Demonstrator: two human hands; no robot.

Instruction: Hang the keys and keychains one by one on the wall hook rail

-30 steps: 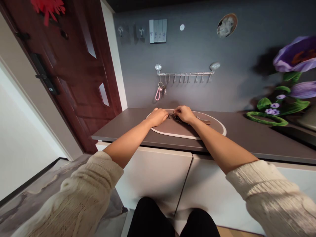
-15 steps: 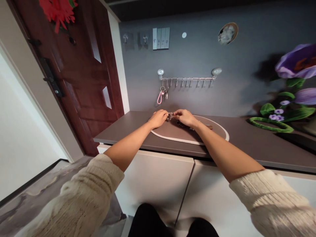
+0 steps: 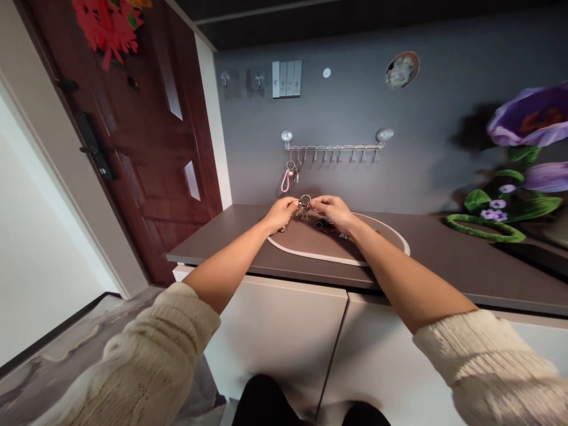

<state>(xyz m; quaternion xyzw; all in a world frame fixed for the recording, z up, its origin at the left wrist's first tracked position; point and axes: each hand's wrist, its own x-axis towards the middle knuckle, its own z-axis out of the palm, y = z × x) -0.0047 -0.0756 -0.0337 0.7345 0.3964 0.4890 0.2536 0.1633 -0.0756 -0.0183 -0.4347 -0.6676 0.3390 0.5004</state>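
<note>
A long grey-brown bench [image 3: 217,232] stretches left and right of an oval brown mat [image 3: 310,245] with a pale rim; its front edge runs just before the mat. A clear hook rail [image 3: 335,147] spans the wall behind. Over the mat's far part, the left hand [image 3: 280,214] and right hand [image 3: 333,213] pinch a round metal key ring [image 3: 306,205] between them, neither clearly nearer, its keys hanging mat-ward.

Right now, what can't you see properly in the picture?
In the head view:
1. Small pieces on the metal ring: too small to count.
2. Palm of the left hand: turned away from the camera.
3. Dark things on the mat: partly behind the right hand.
4. Big purple flower: cut off by the right edge.
5. Red decoration: cut off by the top edge.
</note>
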